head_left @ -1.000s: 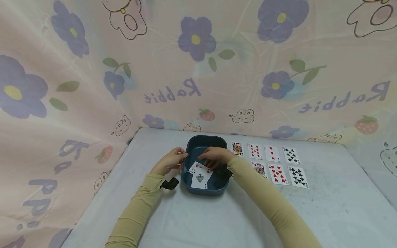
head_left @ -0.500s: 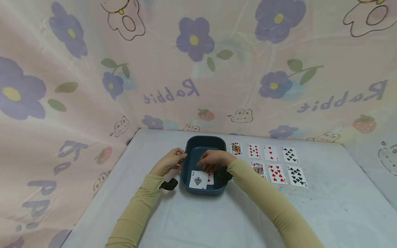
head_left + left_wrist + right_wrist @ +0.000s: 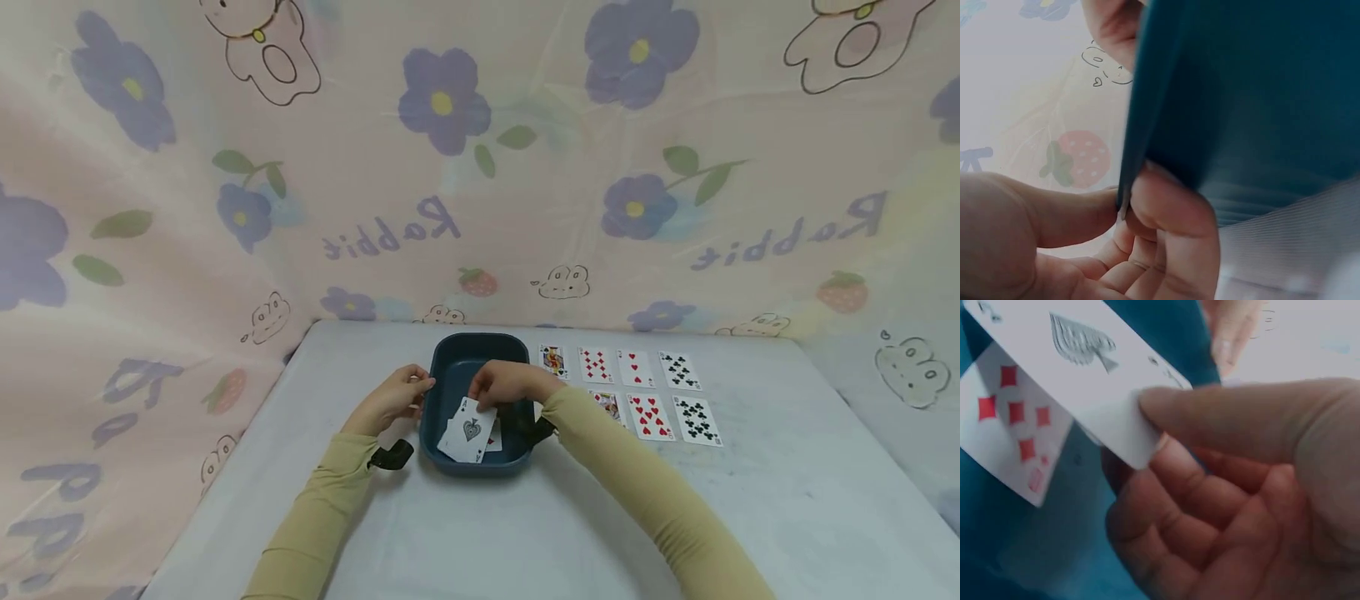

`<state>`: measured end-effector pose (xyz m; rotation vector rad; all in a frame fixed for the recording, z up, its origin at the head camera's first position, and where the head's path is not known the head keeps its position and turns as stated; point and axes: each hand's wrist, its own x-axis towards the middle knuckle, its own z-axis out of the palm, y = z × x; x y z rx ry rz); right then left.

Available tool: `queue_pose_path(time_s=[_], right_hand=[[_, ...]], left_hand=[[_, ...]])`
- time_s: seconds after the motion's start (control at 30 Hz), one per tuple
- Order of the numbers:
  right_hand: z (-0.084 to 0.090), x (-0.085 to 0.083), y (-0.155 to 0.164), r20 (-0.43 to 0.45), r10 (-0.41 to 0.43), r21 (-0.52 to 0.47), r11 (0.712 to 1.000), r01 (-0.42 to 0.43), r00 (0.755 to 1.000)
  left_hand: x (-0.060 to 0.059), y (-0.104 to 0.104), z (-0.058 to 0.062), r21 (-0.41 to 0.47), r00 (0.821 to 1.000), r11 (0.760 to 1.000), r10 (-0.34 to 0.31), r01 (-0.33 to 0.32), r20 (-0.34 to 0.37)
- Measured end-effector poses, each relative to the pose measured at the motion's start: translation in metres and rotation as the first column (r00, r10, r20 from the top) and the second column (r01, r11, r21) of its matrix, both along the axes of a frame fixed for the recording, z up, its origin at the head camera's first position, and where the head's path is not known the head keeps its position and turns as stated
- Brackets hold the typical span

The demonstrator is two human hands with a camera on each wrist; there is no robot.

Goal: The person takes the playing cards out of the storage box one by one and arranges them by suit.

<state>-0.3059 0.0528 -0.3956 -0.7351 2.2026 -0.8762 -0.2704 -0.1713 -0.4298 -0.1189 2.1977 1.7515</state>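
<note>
Blue tray (image 3: pixel 480 469) sits on the white bench (image 3: pixel 420 542) in the head view, two rows of cards (image 3: pixel 651 417) at its three o'clock. The left hand (image 3: pixel 390 402) pinches its nine o'clock rim; the right hand (image 3: pixel 513 382) holds the ace of spades (image 3: pixel 471 429) over its six o'clock end. Left wrist view: thumb and forefinger close on the rim. Right wrist view: thumb and curled fingers pinch the ace's corner; a diamond card (image 3: pixel 1007 431) lies beneath, toward nine o'clock.

Diffuse light, slightly blurred wrist views
</note>
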Motion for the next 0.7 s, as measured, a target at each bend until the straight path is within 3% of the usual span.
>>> queue_pose_path(time_s=[0.13, 0.27, 0.53, 0.7], right_hand=[[0.010, 0.001, 0.007, -0.086, -0.087, -0.027, 0.996, 0.085, 0.992], [0.015, 0.000, 0.013, -0.159, -0.105, -0.027, 0.994, 0.102, 0.982], [0.023, -0.002, 0.028, -0.247, -0.141, -0.040, 0.990, 0.135, 0.959], [0.031, 0.000, 0.048, -0.260, -0.197, -0.120, 0.978, 0.171, 0.945]], left_hand=[[0.000, -0.001, 0.002, 0.010, 1.000, 1.000, -0.004, 0.004, -0.003], [0.000, -0.001, 0.002, 0.008, 1.000, 1.000, -0.012, 0.012, -0.009], [-0.003, -0.001, 0.000, 0.000, 1.000, 1.000, -0.009, 0.009, -0.001], [-0.001, -0.002, 0.000, -0.015, 1.000, 1.000, 0.000, 0.000, 0.004]])
